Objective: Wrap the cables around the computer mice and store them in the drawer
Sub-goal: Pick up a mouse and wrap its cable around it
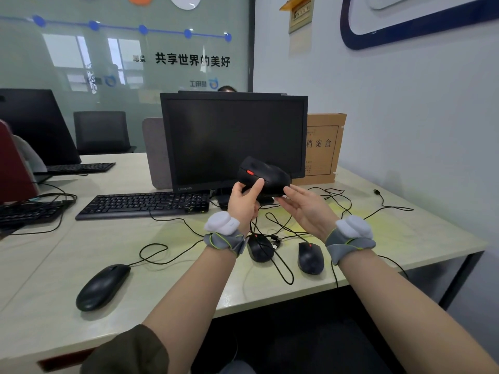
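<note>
Head view, largest to smallest: pale laminate surface [67,255]; black red-wheeled mouse [266,175] raised above it, pinched by left hand [244,202] fingers; right hand [307,209] fingers spread beneath; trailing black cable [280,228]. Step: wrapping beginning. Next: gathering slack.

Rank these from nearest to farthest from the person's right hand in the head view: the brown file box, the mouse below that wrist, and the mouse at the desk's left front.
From the right hand:
1. Mouse below the wrist, just beneath.
2. Brown file box, behind, by the wall.
3. Left-front mouse, far left.
</note>
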Demonstrator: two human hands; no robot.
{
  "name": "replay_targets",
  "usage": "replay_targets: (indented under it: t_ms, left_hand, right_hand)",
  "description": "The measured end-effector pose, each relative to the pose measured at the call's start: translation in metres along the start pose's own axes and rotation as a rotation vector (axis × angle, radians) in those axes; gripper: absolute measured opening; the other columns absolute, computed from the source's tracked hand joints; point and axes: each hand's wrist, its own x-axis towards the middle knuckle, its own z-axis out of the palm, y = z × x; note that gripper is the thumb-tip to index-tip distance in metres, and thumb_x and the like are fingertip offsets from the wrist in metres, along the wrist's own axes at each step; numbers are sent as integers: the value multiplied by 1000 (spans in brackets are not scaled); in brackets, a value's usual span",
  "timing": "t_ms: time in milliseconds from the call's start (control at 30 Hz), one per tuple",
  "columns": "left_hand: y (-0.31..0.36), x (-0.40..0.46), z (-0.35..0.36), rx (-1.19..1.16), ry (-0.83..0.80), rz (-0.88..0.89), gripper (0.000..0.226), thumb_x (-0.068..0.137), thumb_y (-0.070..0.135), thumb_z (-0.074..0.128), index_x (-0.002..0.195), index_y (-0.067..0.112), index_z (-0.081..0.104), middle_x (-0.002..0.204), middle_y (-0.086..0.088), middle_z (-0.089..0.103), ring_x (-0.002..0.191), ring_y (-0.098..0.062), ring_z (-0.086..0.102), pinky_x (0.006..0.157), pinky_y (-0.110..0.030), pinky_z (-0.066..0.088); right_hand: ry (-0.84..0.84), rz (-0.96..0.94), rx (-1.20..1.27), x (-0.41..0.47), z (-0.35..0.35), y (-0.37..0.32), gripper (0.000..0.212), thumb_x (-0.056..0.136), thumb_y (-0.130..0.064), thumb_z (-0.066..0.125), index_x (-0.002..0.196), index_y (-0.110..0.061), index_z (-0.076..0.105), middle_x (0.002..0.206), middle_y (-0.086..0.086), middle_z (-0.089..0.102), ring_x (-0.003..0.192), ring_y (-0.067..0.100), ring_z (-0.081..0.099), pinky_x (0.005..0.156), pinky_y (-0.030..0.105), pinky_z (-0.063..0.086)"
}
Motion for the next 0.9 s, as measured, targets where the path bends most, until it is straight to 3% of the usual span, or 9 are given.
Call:
replay_targets:
  t_ms: [333,500,600,733,900]
  left_hand:
    - [0,-5,6,38,-65,16,13,91,22,57,94,16,46,63,2,40,37,-5,29,36,-18,20]
    - [5,-6,5,137,-87,-46,21,90,34,56,99,16,48,72,-1,50,41,-9,30,38,-18,21]
    - [10,-9,2,426,-175,-154,30,93,46,43,102,17,49,79,0,63,43,-12,30,37,-14,22]
    - [14,-13,-14,917,-370,-89,29,96,31,41,93,15,65,63,5,51,44,-10,33,36,-15,28]
    - [40,-14,-28,1320,-479,6,27,92,35,48,80,21,68,62,6,52,52,-10,46,50,-20,39]
  right_hand:
    - [49,62,-105,1,-3,-4,13,89,-19,58,101,-14,58,102,7,65,94,19,63,83,28,52]
    - [20,55,-148,1,-6,-9,15,89,-21,59,103,-17,60,104,6,66,99,19,63,81,29,53]
    - [75,35,-138,3,-10,-13,13,90,-20,58,101,-14,59,102,6,65,93,18,63,74,28,54]
    - [181,-27,-19,7,-27,-28,13,92,-16,53,101,-6,56,101,8,62,89,21,63,75,30,54]
    - [189,-68,-456,0,-48,-34,37,90,-11,56,126,-1,51,117,15,58,106,28,58,90,33,50]
